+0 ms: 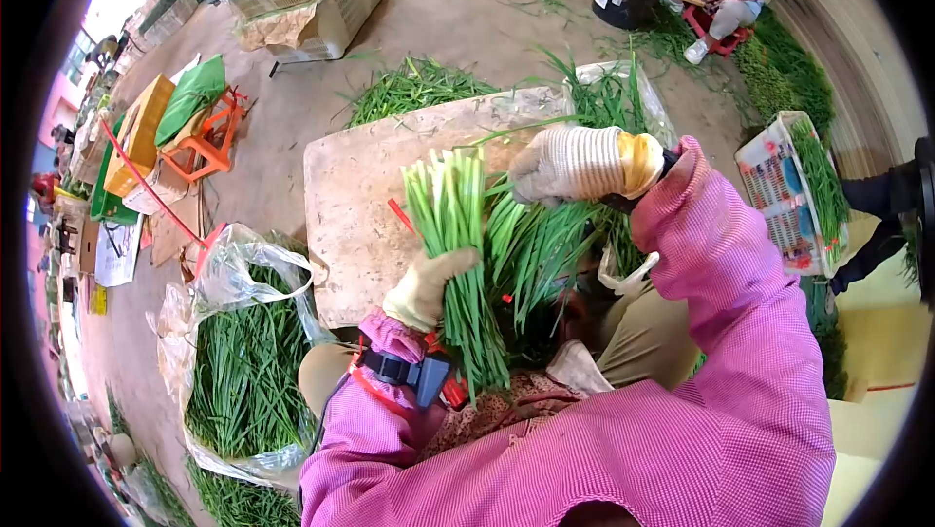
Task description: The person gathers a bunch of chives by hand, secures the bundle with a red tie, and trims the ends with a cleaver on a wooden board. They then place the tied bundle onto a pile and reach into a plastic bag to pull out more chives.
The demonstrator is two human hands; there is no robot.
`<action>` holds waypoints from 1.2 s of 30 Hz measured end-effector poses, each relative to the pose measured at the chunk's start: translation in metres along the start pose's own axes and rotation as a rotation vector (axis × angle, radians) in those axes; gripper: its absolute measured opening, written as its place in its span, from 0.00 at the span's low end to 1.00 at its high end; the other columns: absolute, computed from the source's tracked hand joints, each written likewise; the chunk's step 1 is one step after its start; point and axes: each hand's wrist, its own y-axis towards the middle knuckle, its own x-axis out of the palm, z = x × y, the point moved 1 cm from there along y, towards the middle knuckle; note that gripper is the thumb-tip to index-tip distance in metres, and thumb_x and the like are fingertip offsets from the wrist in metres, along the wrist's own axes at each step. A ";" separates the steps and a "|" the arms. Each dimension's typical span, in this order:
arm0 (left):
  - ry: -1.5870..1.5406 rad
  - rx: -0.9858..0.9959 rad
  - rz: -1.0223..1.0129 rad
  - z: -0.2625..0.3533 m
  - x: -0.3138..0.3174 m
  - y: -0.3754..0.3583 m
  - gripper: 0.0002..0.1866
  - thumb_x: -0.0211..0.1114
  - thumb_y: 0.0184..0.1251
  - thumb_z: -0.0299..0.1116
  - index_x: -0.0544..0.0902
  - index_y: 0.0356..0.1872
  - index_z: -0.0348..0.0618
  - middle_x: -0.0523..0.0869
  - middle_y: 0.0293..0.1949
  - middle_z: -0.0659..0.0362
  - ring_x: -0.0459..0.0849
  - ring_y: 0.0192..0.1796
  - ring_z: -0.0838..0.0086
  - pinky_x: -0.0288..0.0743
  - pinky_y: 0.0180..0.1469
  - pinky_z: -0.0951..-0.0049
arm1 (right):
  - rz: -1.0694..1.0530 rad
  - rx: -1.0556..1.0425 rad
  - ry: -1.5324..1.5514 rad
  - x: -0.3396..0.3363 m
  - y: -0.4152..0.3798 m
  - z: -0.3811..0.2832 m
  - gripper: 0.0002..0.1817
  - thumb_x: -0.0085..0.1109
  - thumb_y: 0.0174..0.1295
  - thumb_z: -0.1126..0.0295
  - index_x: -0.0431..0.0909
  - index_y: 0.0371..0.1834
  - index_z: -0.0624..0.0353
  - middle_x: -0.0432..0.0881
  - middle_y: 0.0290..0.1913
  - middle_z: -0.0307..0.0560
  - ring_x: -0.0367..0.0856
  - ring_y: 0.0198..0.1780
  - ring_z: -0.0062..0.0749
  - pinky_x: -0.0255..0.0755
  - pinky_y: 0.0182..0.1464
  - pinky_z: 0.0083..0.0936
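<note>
The left hand [429, 291], in a pale glove, is wrapped around a bunch of garlic chives [444, 196] at the near edge of the worn board [355, 196]. The pale stem ends point toward the board's far edge, and the leaf tips hang past the near edge over the lap. With only one hand around the middle, a slackened grip could let the inner stems slide and the ends go uneven; too hard a squeeze could bruise the leaves.

The right hand [575, 167], in a knitted glove, is held narrow with curled fingers above the board's right part; I cannot tell whether it pinches anything. Below it, more chives [545, 244] spill over the near right corner, just beside the bunch. Because the two lots lie so close, their leaves might tangle, and a sweep of the right sleeve [711, 225] could drag some off the corner.

The hanging tips lie near the black wrist device [435, 378], so a turn of the left wrist might snag and tear them. A thin red strip [400, 216] rests beside the stems and could be knocked away. Left of the board, the clear plastic bag [243, 244] gapes, its handle near the board's edge, where a passing sleeve might catch it.
</note>
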 end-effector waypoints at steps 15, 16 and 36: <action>-0.134 -0.160 0.022 -0.022 0.012 -0.002 0.17 0.59 0.68 0.43 0.82 0.46 0.39 0.84 0.30 0.57 0.82 0.31 0.70 0.77 0.34 0.71 | 0.424 0.854 0.103 0.009 -0.040 0.021 0.34 0.56 0.64 0.41 0.76 0.60 0.60 0.82 0.55 0.60 0.81 0.56 0.48 0.73 0.58 0.36; -0.146 -0.174 0.060 -0.022 0.016 -0.003 0.16 0.60 0.68 0.42 0.82 0.44 0.38 0.84 0.30 0.57 0.81 0.30 0.74 0.76 0.33 0.74 | 0.540 0.564 0.155 0.042 -0.034 0.035 0.35 0.55 0.64 0.40 0.77 0.60 0.60 0.83 0.53 0.60 0.82 0.54 0.49 0.73 0.58 0.37; -0.446 0.058 0.014 -0.015 -0.028 -0.005 0.18 0.60 0.69 0.39 0.78 0.53 0.37 0.84 0.36 0.58 0.79 0.30 0.72 0.75 0.39 0.71 | 0.019 1.307 -0.243 0.144 -0.035 0.214 0.21 0.55 0.65 0.59 0.78 0.60 0.52 0.78 0.63 0.51 0.77 0.63 0.46 0.73 0.61 0.35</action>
